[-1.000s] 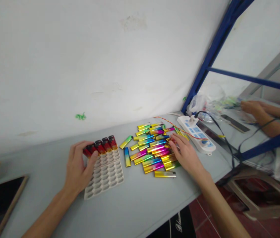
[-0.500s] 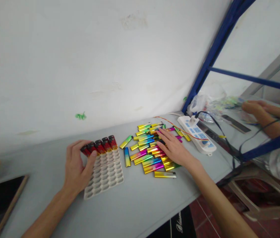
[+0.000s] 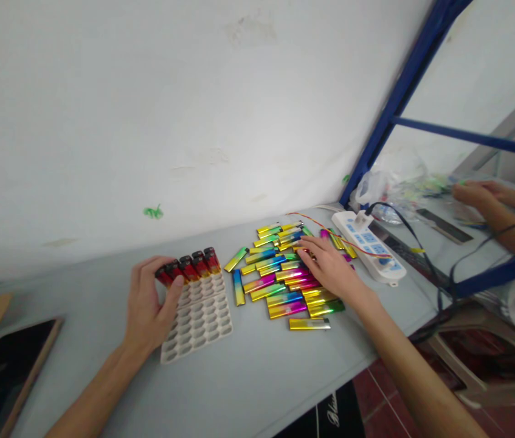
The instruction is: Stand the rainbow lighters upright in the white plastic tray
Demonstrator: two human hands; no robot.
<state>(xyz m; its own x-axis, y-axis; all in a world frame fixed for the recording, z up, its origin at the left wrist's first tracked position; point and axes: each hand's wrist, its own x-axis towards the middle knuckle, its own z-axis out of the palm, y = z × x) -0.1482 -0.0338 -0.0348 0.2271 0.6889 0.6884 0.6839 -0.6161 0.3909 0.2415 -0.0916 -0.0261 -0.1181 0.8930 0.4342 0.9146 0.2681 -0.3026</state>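
The left hand (image 3: 148,304) rests on the near left side of a white tray (image 3: 200,316) full of small oval holes. Its fingers curl round the tray's far left corner and its thumb presses on the top, beside the first of five red lighters (image 3: 188,267). These five stand upright in the far row of the tray, black tops up, side by side in a line that runs left to right. The other rows of the tray have nothing in them. The tray lies flat on the grey tabletop (image 3: 248,371), its long side running away from the person. The right hand (image 3: 330,271) lies palm down, fingers spread a little, on top of a pile of shiny lighters (image 3: 284,280). I cannot tell if it is pinching one. The shiny lighters lie flat, gold, green, blue and pink, and most point left to right with a small tilt. One blue and yellow lighter (image 3: 238,287) lies alone between the tray and the pile, pointing away from the person. One gold lighter (image 3: 309,323) lies at the near edge of the pile, pointing left to right. A white power strip (image 3: 369,246) sits just past the pile on the right. Another person's hand (image 3: 476,194) is far off on the right. A dark tablet (image 3: 2,377) lies near the left corner
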